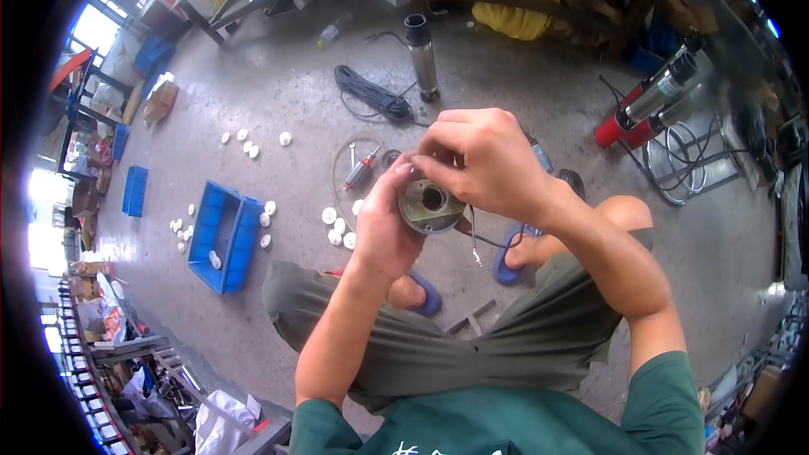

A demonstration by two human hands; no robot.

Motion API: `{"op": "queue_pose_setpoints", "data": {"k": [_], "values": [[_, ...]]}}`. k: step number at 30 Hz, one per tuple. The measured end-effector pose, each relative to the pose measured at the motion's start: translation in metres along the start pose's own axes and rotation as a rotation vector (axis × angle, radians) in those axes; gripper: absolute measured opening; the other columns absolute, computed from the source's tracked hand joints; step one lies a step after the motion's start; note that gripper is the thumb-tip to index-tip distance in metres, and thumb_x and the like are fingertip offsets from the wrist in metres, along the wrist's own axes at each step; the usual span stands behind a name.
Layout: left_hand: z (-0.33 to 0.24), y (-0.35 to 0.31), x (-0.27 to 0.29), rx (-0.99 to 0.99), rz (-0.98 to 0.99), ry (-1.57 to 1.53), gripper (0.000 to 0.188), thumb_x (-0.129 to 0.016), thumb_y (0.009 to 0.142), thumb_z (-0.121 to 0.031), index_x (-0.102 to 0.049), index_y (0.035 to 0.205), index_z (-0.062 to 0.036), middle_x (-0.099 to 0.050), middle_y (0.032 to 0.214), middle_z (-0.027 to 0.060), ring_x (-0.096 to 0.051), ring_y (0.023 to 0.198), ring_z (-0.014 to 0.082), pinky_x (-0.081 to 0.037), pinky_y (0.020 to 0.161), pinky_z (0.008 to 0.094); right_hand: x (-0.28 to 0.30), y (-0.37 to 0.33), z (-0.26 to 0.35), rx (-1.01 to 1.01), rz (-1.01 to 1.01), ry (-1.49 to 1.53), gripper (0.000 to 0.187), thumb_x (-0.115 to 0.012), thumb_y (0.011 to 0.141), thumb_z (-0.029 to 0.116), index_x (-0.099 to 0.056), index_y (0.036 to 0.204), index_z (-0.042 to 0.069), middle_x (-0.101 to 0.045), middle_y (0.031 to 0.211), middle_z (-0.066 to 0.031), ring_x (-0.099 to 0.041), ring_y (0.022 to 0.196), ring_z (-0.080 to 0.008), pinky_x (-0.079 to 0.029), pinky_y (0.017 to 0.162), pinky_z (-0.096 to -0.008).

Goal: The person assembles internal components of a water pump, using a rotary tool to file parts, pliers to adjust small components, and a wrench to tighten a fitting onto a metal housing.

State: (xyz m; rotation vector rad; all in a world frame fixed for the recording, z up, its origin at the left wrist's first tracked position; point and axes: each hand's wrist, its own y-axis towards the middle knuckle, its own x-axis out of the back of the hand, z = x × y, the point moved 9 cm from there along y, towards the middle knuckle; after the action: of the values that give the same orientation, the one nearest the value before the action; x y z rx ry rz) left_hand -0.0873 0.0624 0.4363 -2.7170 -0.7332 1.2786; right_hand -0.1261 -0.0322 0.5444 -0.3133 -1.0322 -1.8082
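Note:
My left hand (386, 227) is wrapped round the side of a round metal housing (414, 202) with a dark hole in its middle, held up in front of my knees. Over its far rim, the fingertips of my right hand (497, 160) are pinched together close to my left thumb. Whatever small piece they may hold is too small to make out. A thin dark cable (504, 244) runs from beside the housing toward my right foot. Next to it dangles a thin lead (475, 240) with a pale end. Part of the housing is hidden by my fingers.
Left on the floor are a blue bin (202, 246) and several white round plastic parts (329, 216). Ahead lie a coiled black cable (366, 88), a standing metal cylinder (422, 59) and a grey-and-red tool (362, 168). Metal cylinders with red ends (653, 101) lean at right.

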Motion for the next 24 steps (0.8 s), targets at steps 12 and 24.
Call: {"op": "queue_pose_setpoints", "data": {"k": [12,24], "values": [[-0.01,-0.003,-0.008,-0.033,0.036,-0.129,0.032,-0.037,0.107,-0.028,-0.048,0.132,-0.0111,-0.06,0.129,0.0133,-0.065,0.111,0.035,-0.059,0.075,0.0554,-0.015,-0.007,-0.034,-0.388,-0.055,0.477,0.02,-0.069,0.093,0.012,-0.069,0.096,-0.008,-0.072,0.081,-0.0115,-0.066,0.073,-0.0114,-0.053,0.066,-0.0277],[-0.016,-0.007,-0.013,-0.094,0.041,-0.122,0.026,-0.038,0.108,-0.023,-0.048,0.127,-0.0086,-0.059,0.127,0.0141,-0.064,0.113,0.0309,-0.058,0.086,0.0537,0.005,0.002,-0.004,0.012,-0.08,0.018,0.023,-0.075,0.085,0.024,-0.068,0.079,0.003,-0.068,0.077,-0.0106,-0.066,0.07,-0.0311,-0.051,0.063,-0.0403]]}}
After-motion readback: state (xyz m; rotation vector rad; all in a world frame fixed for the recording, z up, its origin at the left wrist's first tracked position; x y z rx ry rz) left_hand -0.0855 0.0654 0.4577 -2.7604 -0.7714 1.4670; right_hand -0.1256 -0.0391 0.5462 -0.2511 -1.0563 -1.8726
